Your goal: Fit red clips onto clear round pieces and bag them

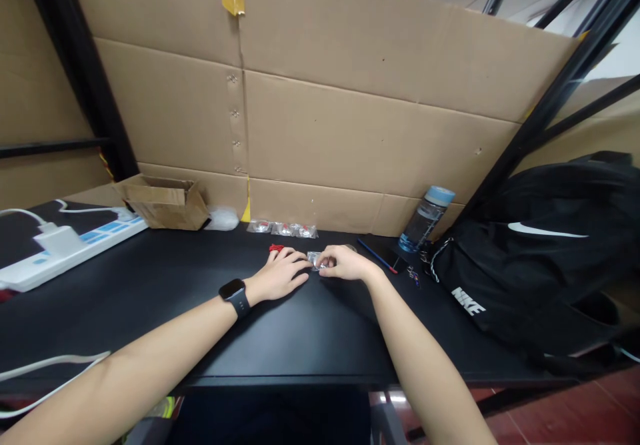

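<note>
My left hand (281,273) lies palm down on the black table with its fingers spread, their tips beside a small clear plastic packet (313,257). A bundle of red cord or wire (276,248) shows just behind the left fingers. Fingers and thumb of my right hand (346,262) are curled over the right side of that packet and grip it; part of it is hidden under them. Behind the hands, a row of similar clear packets (284,229) with silvery and red contents lies along the cardboard wall.
At the left are an open cardboard box (163,208), a clear plastic bag (223,219) and a white power strip (95,243). To the right stand a water bottle (425,221) and a black backpack (545,251). A pen (376,256) and small metal clips (414,275) lie near the bottle.
</note>
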The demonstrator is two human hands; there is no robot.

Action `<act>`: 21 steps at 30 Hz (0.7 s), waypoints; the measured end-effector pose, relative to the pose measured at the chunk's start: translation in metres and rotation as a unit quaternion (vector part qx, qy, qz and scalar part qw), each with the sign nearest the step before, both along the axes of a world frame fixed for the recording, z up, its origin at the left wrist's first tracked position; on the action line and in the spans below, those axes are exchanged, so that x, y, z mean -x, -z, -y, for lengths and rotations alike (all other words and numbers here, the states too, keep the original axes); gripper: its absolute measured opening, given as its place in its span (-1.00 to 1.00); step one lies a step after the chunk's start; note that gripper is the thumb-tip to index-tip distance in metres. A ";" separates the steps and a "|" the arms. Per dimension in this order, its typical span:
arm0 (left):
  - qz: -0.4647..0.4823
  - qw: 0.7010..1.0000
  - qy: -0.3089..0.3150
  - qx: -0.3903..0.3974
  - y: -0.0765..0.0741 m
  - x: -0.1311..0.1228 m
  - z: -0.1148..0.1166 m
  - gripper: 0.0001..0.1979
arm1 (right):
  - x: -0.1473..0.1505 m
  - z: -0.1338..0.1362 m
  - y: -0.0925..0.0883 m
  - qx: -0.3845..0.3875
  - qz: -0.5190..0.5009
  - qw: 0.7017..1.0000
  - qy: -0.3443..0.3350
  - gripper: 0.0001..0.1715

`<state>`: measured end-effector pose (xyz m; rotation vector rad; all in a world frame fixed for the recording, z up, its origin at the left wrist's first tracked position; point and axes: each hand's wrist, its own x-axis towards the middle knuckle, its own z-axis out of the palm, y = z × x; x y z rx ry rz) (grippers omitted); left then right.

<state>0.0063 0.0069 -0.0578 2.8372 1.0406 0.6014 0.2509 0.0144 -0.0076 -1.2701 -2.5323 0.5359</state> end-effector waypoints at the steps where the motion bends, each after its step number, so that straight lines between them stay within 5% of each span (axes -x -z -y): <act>1: 0.000 1.000 0.001 0.003 0.001 0.000 -0.001 -0.61 | 0.002 0.001 0.000 -0.009 0.008 1.000 -0.004 -0.72; 10: 0.042 0.999 -0.026 0.004 -0.001 0.002 -0.010 -0.66 | 0.009 -0.007 0.025 -0.142 0.072 0.981 0.107 -0.59; 21: 0.061 0.995 -0.073 -0.008 -0.003 0.011 -0.019 -0.68 | 0.016 -0.010 0.029 -0.137 0.112 0.973 0.146 -0.44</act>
